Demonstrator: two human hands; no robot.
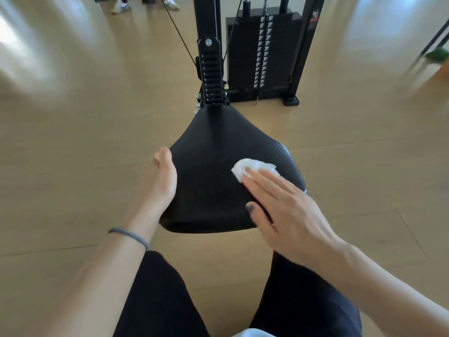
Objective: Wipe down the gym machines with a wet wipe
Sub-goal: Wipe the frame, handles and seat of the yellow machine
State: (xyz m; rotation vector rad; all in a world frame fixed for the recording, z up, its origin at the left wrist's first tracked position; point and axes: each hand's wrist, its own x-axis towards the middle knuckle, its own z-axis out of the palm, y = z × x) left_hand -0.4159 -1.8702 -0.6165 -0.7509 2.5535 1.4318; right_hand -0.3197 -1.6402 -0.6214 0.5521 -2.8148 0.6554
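Wipe [254, 168] lies under flat fingers of right hand [289, 210], right side of black seat pad [213, 171]. Left hand [163, 181] steadies the left edge, fingers hidden. Best: even pressure, overlapping strokes toward the left.

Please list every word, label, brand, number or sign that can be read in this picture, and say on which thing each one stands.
No text can be read here.
Weight stack: small pale markings run down the plates in two columns, too small and blurred to read as numbers.
Machine frame: a small red mark, perhaps a logo, too blurred to read.
Black seat pad, white wipe under the right hand, and left hand: no writing visible.
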